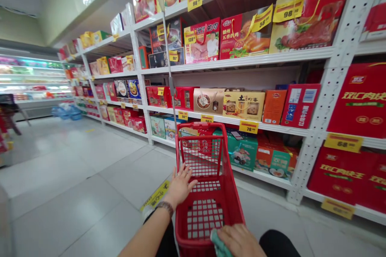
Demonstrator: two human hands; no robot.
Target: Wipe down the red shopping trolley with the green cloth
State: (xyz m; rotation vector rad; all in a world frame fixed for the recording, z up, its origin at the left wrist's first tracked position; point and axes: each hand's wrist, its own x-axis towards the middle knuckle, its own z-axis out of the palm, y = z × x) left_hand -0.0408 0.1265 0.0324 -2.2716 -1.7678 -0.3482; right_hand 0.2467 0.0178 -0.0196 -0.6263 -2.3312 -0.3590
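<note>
- Left hand (180,186): released, fingers spread, palm flat on the left rim of the red basket (200,125).
- Teal cloth (218,245): on the basket's near rim, clenched in the right hand (239,241).
- Shelving (256,60): boxed goods, beyond both hands.

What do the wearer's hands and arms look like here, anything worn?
No gloves on either. Above the left hand the forearm has no sleeve; a dark patterned bracelet circles the wrist. Of the right hand only the back shows, nothing worn.
</note>
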